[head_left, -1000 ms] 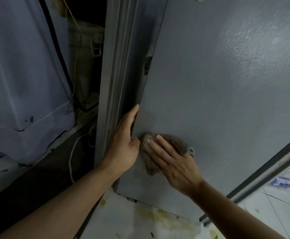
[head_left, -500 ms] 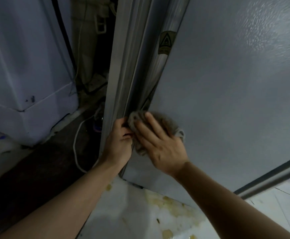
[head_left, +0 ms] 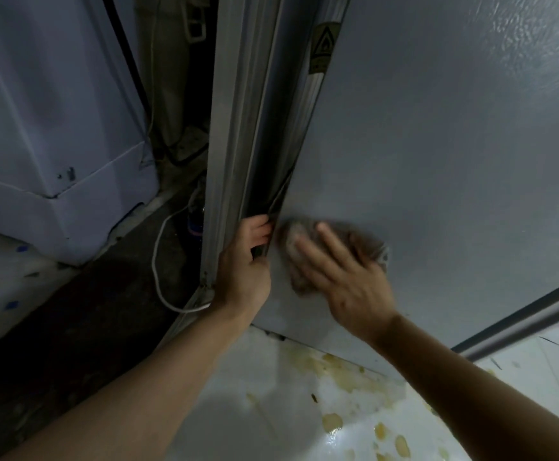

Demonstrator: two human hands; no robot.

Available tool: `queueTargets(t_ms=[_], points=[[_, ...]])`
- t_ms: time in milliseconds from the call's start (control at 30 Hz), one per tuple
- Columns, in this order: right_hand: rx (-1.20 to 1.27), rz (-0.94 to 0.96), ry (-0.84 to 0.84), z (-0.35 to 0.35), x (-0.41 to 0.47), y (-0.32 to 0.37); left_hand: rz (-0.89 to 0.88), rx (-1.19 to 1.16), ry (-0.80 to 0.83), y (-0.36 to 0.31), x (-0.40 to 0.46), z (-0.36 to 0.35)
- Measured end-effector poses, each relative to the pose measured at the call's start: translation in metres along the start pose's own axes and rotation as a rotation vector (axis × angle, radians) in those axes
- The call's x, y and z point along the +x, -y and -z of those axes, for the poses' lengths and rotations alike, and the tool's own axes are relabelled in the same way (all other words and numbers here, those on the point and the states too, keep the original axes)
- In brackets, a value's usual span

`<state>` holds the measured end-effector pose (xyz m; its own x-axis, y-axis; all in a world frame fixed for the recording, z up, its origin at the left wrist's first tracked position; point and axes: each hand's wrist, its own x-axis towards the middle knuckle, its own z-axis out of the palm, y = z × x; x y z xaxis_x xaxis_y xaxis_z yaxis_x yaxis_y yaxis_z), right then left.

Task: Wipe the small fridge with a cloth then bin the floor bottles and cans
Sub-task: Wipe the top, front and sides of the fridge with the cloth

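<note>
Nearby: white cable (head_left: 158, 261), bottle (head_left: 194, 221) beside fridge (head_left: 438, 161); stained floor (head_left: 304, 410).

yellow triangular flame warning sign on a label (head_left: 324, 47) at the rear edge of the fridge (head_left: 438, 161), small print beneath the triangle too blurred to read
</note>
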<state>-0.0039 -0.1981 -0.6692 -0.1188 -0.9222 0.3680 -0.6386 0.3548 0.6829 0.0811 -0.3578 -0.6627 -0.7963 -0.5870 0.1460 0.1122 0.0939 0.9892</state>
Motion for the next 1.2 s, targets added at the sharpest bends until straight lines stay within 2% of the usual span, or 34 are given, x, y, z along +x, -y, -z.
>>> queueTargets(t_ms=[67,133,167,233,333,467,533,633,700,800,900,967,1033,1100,1200], points=[[-0.008,0.191,0.176,-0.009,-0.022,0.015,-0.015,0.035,0.007,0.003,-0.002,-0.001],[0.017,0.201,0.299,-0.011,-0.032,0.019,-0.024,0.051,-0.006,0.006,-0.002,-0.002],[0.021,0.197,0.306,-0.012,-0.035,0.019,-0.028,0.062,-0.018,0.006,-0.003,-0.004],[0.021,0.143,0.165,-0.008,-0.035,0.007,-0.031,0.100,-0.031,0.007,-0.004,-0.009],[0.106,-0.065,-0.113,0.011,-0.028,-0.029,-0.041,0.119,-0.040,0.011,-0.007,-0.017],[0.067,-0.263,-0.257,0.016,-0.033,-0.055,-0.052,0.142,-0.073,0.014,-0.010,-0.024],[0.018,-0.252,-0.191,0.006,-0.049,-0.044,-0.062,0.151,-0.088,0.013,-0.010,-0.026],[-0.044,0.009,0.096,-0.012,-0.090,-0.015,-0.063,0.159,-0.097,0.011,-0.011,-0.028],[-0.074,0.101,0.243,-0.016,-0.106,-0.009,-0.060,0.179,-0.085,0.009,-0.010,-0.028],[-0.047,0.101,0.205,-0.012,-0.109,-0.024,-0.036,0.191,-0.059,0.006,-0.009,-0.028],[0.046,-0.065,-0.012,0.005,-0.098,-0.061,-0.019,0.195,-0.067,0.004,-0.010,-0.028],[0.013,-0.179,-0.152,0.014,-0.094,-0.082,-0.024,0.208,-0.076,0.004,-0.011,-0.030],[-0.023,-0.289,-0.206,0.016,-0.096,-0.087,-0.029,0.214,-0.081,0.004,-0.012,-0.031],[-0.039,-0.294,-0.171,0.008,-0.110,-0.073,-0.034,0.221,-0.080,0.004,-0.012,-0.030],[-0.061,-0.105,0.065,-0.007,-0.147,-0.042,-0.034,0.213,-0.078,0.004,-0.013,-0.031]])
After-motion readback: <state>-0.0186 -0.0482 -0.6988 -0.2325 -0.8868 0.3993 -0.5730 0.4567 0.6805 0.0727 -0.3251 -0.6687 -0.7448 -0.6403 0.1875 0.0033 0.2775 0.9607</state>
